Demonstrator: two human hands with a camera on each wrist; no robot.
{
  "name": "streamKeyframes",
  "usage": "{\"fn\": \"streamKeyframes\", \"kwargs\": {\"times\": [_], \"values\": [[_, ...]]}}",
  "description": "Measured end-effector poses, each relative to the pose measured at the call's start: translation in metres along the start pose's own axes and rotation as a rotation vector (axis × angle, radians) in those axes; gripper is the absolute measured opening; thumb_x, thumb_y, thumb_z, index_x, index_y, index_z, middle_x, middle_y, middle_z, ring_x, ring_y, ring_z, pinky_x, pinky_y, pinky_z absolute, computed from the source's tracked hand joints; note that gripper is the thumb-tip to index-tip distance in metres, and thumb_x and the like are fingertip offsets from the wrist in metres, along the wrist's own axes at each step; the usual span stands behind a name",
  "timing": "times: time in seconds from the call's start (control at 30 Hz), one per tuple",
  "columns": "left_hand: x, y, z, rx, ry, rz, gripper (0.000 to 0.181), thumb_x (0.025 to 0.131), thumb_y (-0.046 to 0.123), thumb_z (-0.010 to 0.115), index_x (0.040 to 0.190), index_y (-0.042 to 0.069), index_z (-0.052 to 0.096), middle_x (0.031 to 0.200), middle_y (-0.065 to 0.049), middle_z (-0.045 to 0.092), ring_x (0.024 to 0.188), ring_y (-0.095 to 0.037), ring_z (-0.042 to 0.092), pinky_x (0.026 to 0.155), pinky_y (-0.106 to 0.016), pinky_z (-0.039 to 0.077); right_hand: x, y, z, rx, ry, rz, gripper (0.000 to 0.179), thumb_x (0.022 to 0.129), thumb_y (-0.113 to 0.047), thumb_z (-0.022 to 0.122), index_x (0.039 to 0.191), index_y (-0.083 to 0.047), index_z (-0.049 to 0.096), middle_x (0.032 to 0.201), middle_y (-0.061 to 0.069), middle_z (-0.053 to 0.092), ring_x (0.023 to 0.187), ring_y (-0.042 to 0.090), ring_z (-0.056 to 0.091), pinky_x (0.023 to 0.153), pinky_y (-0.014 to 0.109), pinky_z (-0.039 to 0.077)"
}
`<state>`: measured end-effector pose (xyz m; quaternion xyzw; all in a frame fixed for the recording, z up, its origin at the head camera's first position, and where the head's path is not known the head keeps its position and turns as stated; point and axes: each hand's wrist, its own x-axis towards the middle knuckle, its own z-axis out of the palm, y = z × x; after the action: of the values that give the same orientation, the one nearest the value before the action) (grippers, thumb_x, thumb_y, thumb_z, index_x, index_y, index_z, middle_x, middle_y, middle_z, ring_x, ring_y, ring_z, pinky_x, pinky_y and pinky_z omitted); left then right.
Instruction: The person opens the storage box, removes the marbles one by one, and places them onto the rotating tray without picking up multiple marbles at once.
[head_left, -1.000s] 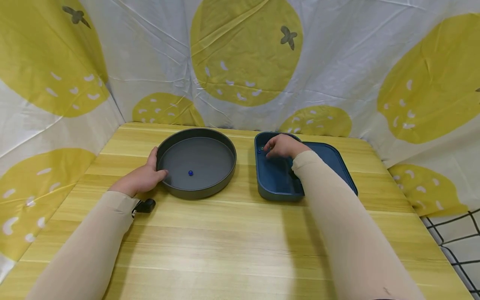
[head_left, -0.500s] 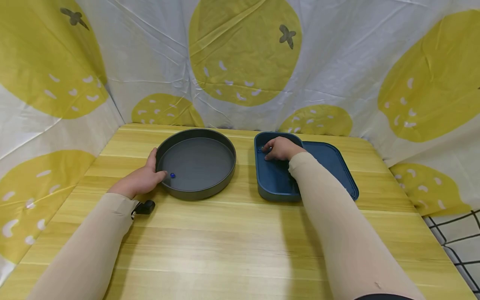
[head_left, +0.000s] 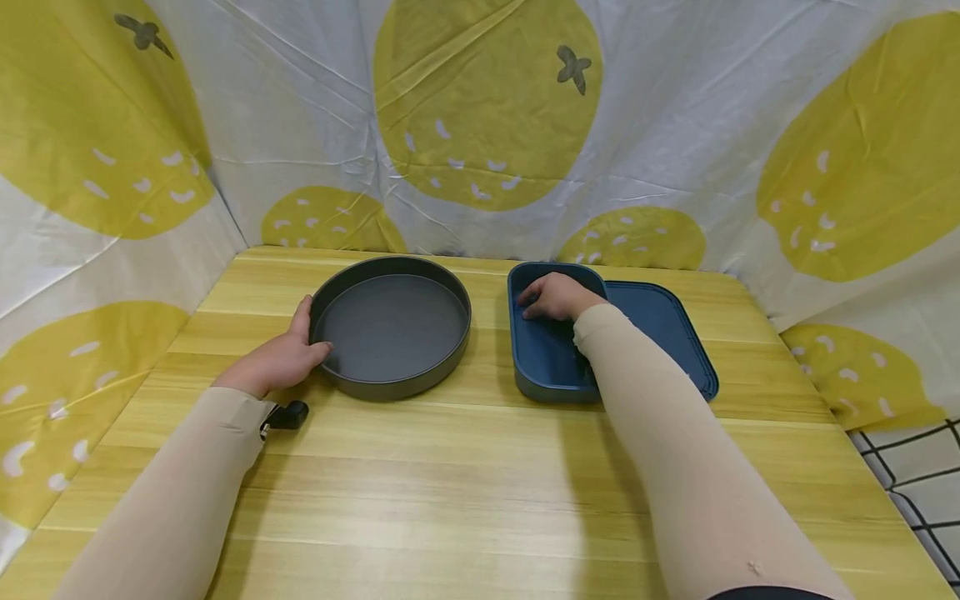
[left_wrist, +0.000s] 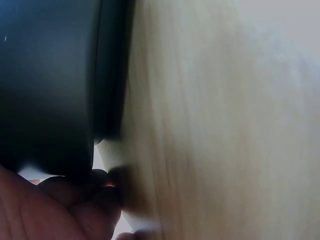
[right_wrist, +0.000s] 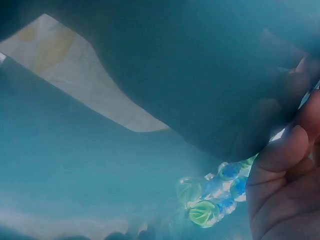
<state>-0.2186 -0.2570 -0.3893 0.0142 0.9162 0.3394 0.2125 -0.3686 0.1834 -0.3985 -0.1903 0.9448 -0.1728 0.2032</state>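
Note:
My left hand (head_left: 281,358) holds the near left side of a round dark grey pan (head_left: 397,321), thumb over the rim, fingers outside. In the left wrist view, curled fingers (left_wrist: 80,200) lie against the pan's dark wall (left_wrist: 47,90). Inside a blue rectangular box (head_left: 536,358) on the right, my right hand (head_left: 558,296) reaches down with bent fingers. In the right wrist view, several clear glass marbles (right_wrist: 204,212) with green and blue swirls lie beside my right hand (right_wrist: 285,190); whether its fingertips pinch one is hidden.
A flat blue lid (head_left: 660,325) lies right of the box, partly behind my right forearm. Under everything is a wooden table (head_left: 420,500). A white cloth (head_left: 660,108) with yellow fruit shapes hangs behind; black wire mesh (head_left: 918,492) stands at the lower right.
A blue marble in the pan rolled left toward my left thumb and is now out of sight. My right fingers moved slightly left and down in the box. My left hand stayed on the pan.

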Motion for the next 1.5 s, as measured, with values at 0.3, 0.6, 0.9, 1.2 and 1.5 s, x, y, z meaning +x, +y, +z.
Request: {"fn": "streamKeyframes", "kwargs": {"times": [0.3,0.6,0.9,1.2,1.5], "values": [[-0.0007,0.0011,-0.0001,0.006,0.002,-0.002,0.098,0.11,0.033,0.044,0.158,0.009,-0.038,0.169,-0.037,-0.012,0.153,-0.06,0.021,0.124,-0.069,0.02,-0.0019,-0.0047,0.001,-0.002,-0.028,-0.05,0.035,0.1,-0.021,0.073,0.132,-0.009,0.074,0.138,0.014,0.071,0.132,0.034,0.062,0.113,0.048,0.048],[0.0007,-0.0007,0.0004,-0.006,0.001,0.008,0.097,0.11,0.032,0.044,0.158,0.009,-0.037,0.17,-0.035,-0.016,0.156,-0.059,0.014,0.125,-0.069,0.017,-0.0042,-0.0066,0.0033,0.03,-0.04,-0.038,0.031,0.1,-0.02,0.073,0.128,-0.008,0.076,0.131,0.013,0.075,0.124,0.031,0.066,0.109,0.046,0.05],[-0.0003,0.0005,0.0004,-0.012,0.001,0.007,0.097,0.11,0.031,0.044,0.159,0.009,-0.037,0.17,-0.035,-0.018,0.156,-0.059,0.011,0.126,-0.069,0.015,-0.0028,-0.0056,0.0057,0.052,-0.031,-0.038,0.03,0.099,-0.021,0.075,0.125,-0.008,0.077,0.127,0.011,0.076,0.119,0.028,0.067,0.107,0.045,0.051],[-0.0007,0.0013,-0.0002,-0.006,-0.001,0.005,0.096,0.11,0.031,0.043,0.159,0.008,-0.036,0.17,-0.034,-0.018,0.156,-0.058,0.011,0.126,-0.069,0.016,-0.0031,-0.0054,0.0061,0.068,-0.031,-0.031,0.028,0.099,-0.022,0.075,0.123,-0.009,0.078,0.125,0.01,0.077,0.116,0.026,0.067,0.106,0.044,0.052],[0.0009,-0.0008,0.0,-0.003,0.004,0.013,0.097,0.11,0.031,0.044,0.159,0.008,-0.036,0.17,-0.034,-0.016,0.156,-0.058,0.011,0.126,-0.069,0.015,-0.0003,-0.0011,0.0044,0.081,-0.029,-0.047,0.028,0.098,-0.023,0.076,0.122,-0.01,0.078,0.124,0.009,0.077,0.115,0.026,0.067,0.104,0.044,0.052]]}}
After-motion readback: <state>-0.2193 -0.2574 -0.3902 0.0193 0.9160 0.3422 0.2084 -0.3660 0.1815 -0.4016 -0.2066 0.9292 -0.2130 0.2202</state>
